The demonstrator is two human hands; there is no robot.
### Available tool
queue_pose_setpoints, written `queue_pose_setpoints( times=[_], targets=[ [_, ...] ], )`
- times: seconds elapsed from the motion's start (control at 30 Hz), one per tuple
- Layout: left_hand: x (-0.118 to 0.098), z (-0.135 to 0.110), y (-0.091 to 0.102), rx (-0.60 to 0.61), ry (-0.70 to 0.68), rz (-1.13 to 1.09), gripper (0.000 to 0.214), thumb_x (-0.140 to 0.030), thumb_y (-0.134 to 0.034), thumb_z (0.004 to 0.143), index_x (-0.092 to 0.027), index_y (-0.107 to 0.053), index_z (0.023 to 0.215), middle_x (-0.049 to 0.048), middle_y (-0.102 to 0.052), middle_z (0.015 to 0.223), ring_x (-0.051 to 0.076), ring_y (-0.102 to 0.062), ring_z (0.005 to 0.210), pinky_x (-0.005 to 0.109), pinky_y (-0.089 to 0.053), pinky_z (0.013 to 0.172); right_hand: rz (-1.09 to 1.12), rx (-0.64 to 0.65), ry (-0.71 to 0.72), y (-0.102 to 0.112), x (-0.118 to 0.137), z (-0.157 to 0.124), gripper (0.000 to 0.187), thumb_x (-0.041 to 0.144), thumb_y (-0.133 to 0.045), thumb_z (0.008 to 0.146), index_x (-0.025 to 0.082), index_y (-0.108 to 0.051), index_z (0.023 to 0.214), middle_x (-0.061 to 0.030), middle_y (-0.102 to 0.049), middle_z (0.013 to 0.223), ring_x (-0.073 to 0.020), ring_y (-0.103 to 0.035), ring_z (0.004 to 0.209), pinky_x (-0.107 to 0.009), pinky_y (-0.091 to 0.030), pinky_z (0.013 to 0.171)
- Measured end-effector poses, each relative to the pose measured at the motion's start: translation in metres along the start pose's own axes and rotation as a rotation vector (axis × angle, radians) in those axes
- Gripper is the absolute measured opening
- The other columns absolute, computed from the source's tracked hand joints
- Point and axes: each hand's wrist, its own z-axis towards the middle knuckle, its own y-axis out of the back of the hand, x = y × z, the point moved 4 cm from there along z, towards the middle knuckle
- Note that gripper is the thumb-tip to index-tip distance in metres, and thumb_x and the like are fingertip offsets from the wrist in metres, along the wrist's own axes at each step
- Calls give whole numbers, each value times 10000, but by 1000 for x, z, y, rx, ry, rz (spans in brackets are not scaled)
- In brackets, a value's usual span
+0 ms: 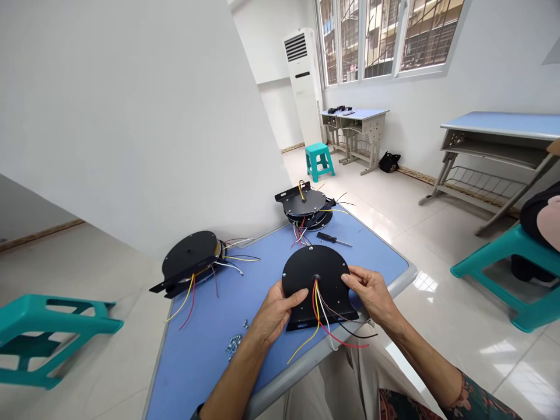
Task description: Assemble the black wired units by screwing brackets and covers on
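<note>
Between my two hands is a black round metal disc unit (301,271) with a flat slotted bracket along its near edge. Red, yellow, white, black and brown wires come out of its middle and hang toward me. My left hand (273,315) grips its left rim, thumb on top. On the right rim my right hand (371,291) closes with thumb and fingers. A black-handled screwdriver (327,237) lies just beyond the disc. Loose screws (235,344) are piled left of my left forearm.
The blue desk (205,350) carries more wired disc units (188,256) at its left edge and a stack (306,203) at the far end. A white wall (175,116) borders the desk. Teal stools (48,315) stand around, with other desks (503,121) beyond.
</note>
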Motion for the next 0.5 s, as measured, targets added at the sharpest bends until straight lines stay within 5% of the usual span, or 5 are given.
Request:
queue_pose_setpoints(
  times=[0.5],
  targets=[
    [-5, -1, -3, -23, -99, 72, 517, -295, -929, 604, -134, -719, 1048, 124, -781, 1065, 329, -707, 1099, 455, -533, 1027, 45, 54, -23, 1, 2, -1, 431, 588, -709, 794, 158, -708, 819, 14, -512, 682, -120, -444, 669, -259, -398, 626]
  ],
)
